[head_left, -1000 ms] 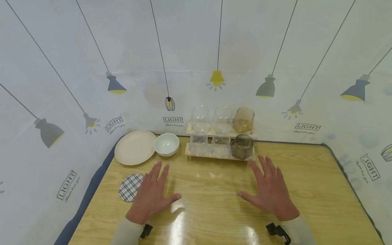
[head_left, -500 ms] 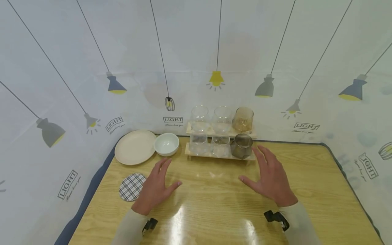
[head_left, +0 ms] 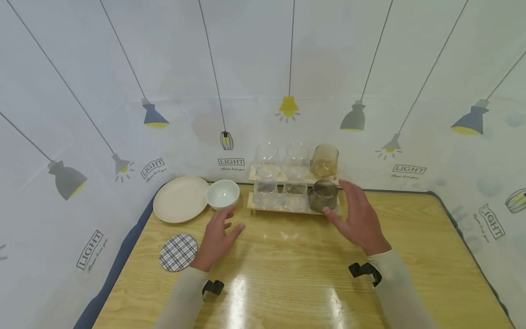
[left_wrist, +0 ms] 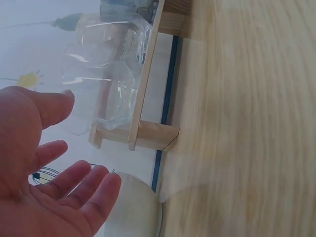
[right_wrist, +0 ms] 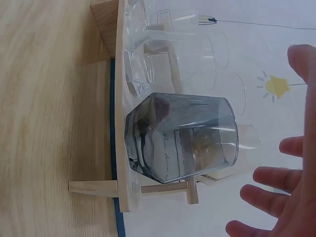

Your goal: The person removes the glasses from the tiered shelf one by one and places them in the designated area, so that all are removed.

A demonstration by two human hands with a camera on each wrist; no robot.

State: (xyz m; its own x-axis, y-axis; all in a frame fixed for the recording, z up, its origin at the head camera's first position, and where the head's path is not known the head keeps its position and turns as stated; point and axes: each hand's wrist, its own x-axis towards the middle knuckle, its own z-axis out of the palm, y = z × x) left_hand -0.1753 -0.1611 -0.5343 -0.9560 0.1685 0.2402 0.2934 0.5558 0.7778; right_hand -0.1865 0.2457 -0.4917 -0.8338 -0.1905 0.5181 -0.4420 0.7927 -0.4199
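Note:
My right hand (head_left: pixel 361 222) is beside the dark grey glass (head_left: pixel 323 196), thumb and fingers spread to either side of it. In the right wrist view a gap shows between the fingers (right_wrist: pixel 269 197) and that grey glass (right_wrist: pixel 182 138). The glass stands at the right end of the lower tier of a wooden rack (head_left: pixel 287 209). My left hand (head_left: pixel 218 237) hangs over the table just in front of the pale bowl (head_left: pixel 223 194), holding nothing, its fingers loosely bent. In the left wrist view the bowl (left_wrist: pixel 131 210) shows behind the fingertips.
Two clear glasses (head_left: pixel 265 194) share the lower tier. On the upper tier stand two more clear glasses and an amber glass (head_left: pixel 325 161). A cream plate (head_left: pixel 181 199) lies left of the bowl, and a checked round coaster (head_left: pixel 178 252) nearer. A printed curtain (head_left: pixel 246 68) rises behind the table.
Both hands have moved forward over the table. The right one has come up to the grey glass, and the left one has moved toward the bowl, away from the coaster.

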